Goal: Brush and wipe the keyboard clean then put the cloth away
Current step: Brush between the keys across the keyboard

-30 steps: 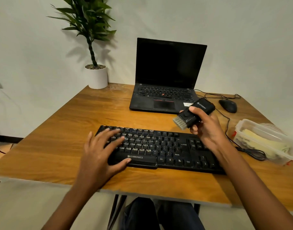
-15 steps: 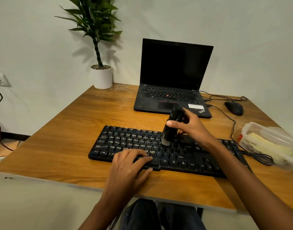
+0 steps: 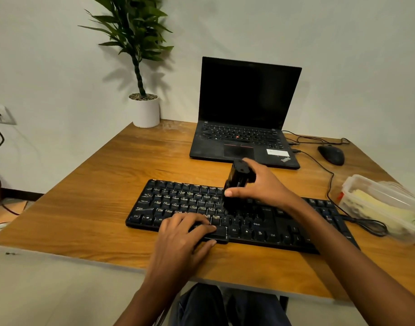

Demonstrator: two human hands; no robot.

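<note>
Nearest, my left hand (image 3: 180, 241) lies flat, fingers spread, on the front edge of the long black plastic keyboard (image 3: 178, 201) on the brown wooden tabletop (image 3: 96, 208). Just beyond, my right hand (image 3: 262, 187) grips the blocky black brush (image 3: 239, 180) upright, its lower end on the middle keys. At three o'clock, a clear plastic tub (image 3: 366, 181) holds the yellow cloth (image 3: 371, 203).

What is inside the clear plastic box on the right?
The clear plastic box holds what looks like pale yellow folded cloths. Its cloudy walls blur them, so anything underneath stays hidden.
</note>
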